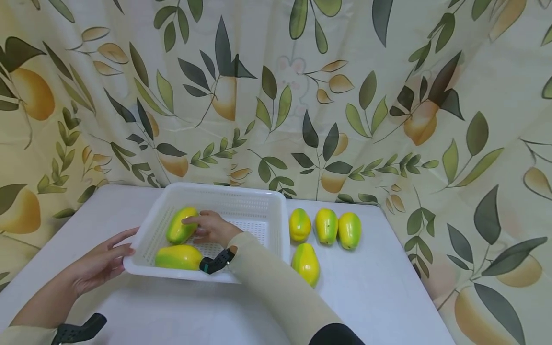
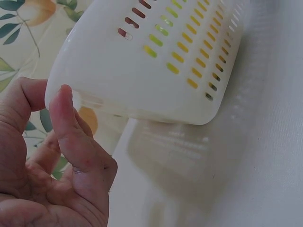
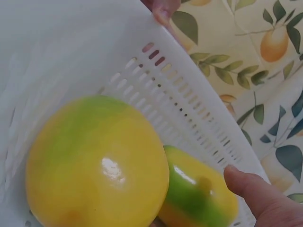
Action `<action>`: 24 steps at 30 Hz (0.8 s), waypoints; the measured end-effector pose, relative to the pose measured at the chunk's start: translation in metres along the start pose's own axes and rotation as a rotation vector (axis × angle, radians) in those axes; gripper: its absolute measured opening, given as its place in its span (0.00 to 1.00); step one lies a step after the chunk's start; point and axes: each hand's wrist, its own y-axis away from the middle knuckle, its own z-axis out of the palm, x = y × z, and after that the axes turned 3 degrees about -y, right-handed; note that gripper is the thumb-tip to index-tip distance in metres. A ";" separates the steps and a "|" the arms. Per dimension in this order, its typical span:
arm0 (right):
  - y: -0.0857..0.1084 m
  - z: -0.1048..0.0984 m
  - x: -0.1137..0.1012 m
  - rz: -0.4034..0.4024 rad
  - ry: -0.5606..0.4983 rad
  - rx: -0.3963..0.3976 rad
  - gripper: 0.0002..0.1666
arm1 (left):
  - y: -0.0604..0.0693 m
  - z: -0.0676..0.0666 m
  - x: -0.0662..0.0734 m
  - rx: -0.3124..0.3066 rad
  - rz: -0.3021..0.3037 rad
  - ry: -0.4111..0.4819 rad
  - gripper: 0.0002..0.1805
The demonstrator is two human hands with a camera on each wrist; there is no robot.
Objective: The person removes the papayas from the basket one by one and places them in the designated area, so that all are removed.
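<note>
A white plastic basket (image 1: 276, 230) with slotted walls stands on the table, two yellow-green papayas inside. My left hand (image 1: 101, 263) pinches its left rim; the left wrist view shows thumb and finger (image 2: 66, 118) at the rim's corner. Inside, my right hand (image 1: 217, 229) holds the rear papaya (image 1: 178, 230), fingers over its right end and far side. The right wrist view shows one digit (image 3: 251, 189) against that papaya (image 3: 194, 189); the rest of the grip is mostly hidden. The front papaya (image 1: 178, 257) lies along the near wall, close below the right wrist.
Right of the basket, several more papayas lie on the white tablecloth (image 1: 366, 297): a back row with one papaya (image 1: 326, 225) in its middle, and a nearer papaya (image 1: 306, 263) close to the basket's wall. A curtain (image 1: 276, 96) with leaf and fruit print hangs behind.
</note>
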 end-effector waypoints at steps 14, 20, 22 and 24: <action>-0.004 0.006 -0.002 0.002 -0.007 0.001 0.48 | 0.001 0.008 0.002 0.049 -0.005 0.028 0.23; -0.006 0.010 -0.001 -0.012 -0.003 0.039 0.46 | 0.001 0.008 0.002 0.060 -0.007 0.023 0.23; -0.005 0.011 0.000 -0.016 0.011 0.057 0.45 | 0.001 0.007 0.002 0.060 -0.008 0.026 0.23; -0.003 0.012 -0.001 -0.018 0.028 0.072 0.44 | 0.001 0.007 0.002 0.054 -0.006 0.030 0.23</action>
